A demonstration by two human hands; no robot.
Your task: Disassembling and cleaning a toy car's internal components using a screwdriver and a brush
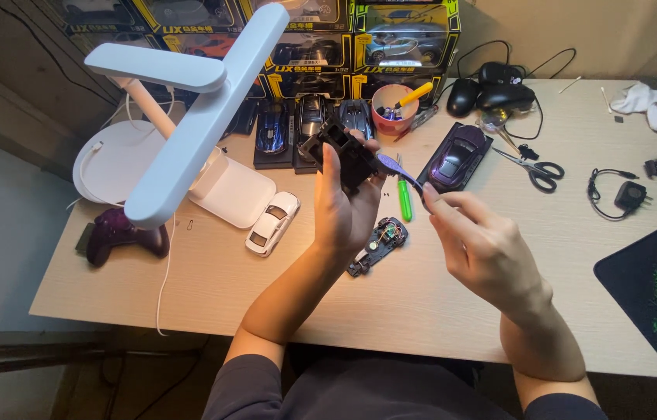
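Near the centre of the frame, the left hand (348, 206) is closed around a black plastic car part (342, 152), probably light, stiff and somewhat fragile, best held by its edges, while the right hand (484, 249) pinches a thin purple tool (397, 167).

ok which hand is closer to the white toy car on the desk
Left. The left hand, gripping a black car part, is just right of the white toy car. The right hand, pinching a small purple tool, is farther right, beyond the left.
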